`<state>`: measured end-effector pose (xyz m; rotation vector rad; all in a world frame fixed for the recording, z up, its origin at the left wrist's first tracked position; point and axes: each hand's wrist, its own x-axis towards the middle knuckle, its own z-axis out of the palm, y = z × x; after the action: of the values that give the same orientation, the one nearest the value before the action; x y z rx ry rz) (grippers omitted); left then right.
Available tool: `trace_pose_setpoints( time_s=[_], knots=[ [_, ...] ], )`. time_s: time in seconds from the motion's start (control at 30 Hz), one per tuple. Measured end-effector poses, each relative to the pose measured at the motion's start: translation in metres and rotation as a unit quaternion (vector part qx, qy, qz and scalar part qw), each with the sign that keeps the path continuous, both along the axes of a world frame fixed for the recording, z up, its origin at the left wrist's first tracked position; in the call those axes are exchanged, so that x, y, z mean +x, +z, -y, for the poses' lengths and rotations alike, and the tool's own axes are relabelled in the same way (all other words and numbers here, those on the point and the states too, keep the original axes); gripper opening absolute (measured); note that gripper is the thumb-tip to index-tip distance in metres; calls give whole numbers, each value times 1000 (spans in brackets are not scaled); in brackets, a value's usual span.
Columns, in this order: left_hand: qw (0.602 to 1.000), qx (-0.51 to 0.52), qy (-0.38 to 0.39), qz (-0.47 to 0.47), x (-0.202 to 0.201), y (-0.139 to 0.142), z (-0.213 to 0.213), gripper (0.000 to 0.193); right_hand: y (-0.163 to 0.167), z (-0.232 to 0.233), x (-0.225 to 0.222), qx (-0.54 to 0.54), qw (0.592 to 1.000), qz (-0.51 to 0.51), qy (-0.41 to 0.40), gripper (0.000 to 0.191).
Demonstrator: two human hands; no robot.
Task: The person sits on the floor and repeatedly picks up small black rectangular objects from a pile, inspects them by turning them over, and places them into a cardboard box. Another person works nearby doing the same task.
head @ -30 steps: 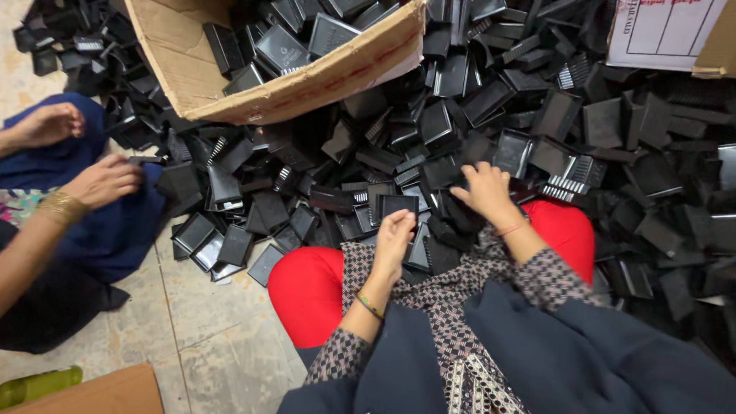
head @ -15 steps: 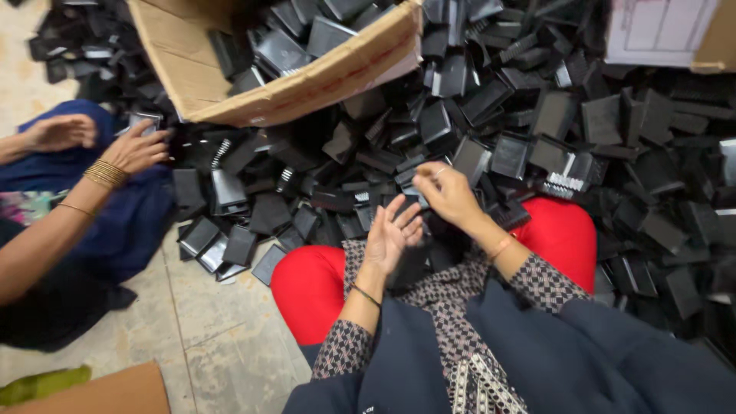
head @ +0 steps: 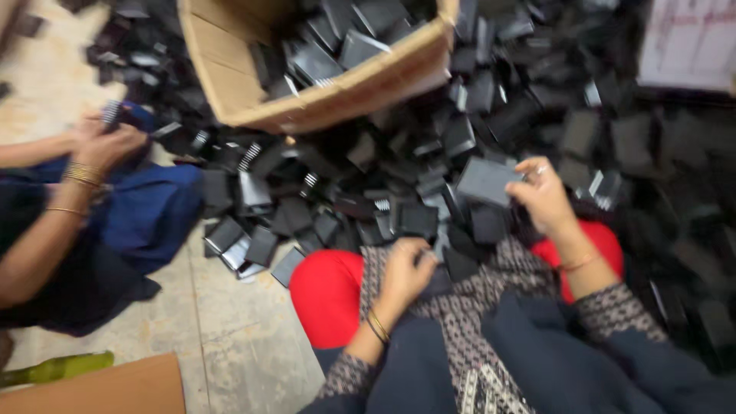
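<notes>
My right hand (head: 546, 198) has lifted, now pinching a flat black plastic piece (head: 487, 181) above the blurred pile (head: 399, 192); left hand (head: 405, 270), grip unclear, touches my lap. Tilted cardboard box (head: 360, 84) holds more pieces.

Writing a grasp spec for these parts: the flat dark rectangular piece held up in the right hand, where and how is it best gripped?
Grip the flat black piece by its right short edge, coming from the right, probably as the right hand does now: fingers pinching across its thin faces. The broad slab tilts up above the pile, leaving that edge exposed. Motion blur hides finer detail.
</notes>
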<state>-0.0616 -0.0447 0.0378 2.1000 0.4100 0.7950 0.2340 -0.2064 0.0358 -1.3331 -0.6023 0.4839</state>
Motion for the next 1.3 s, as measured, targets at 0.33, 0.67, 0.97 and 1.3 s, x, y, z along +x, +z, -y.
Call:
trace_pose_setpoints(
  time_s=[0.33,0.67,0.97,1.3],
  knots=[
    [990,87,76,-80,10,2,-81,34,-8,74,-47,-401,720,565,-18,62],
    [950,255,-58,-168,74,-8,-24,77,57,64,-46,-354,838,401,-109,59],
    [907,183,-90,-368,11,10,14,75,76,110,-108,-231,954,185,-50,63],
    [967,-205,60,-140,10,2,-26,54,54,68,-162,-200,967,154,20,68]
  ],
)
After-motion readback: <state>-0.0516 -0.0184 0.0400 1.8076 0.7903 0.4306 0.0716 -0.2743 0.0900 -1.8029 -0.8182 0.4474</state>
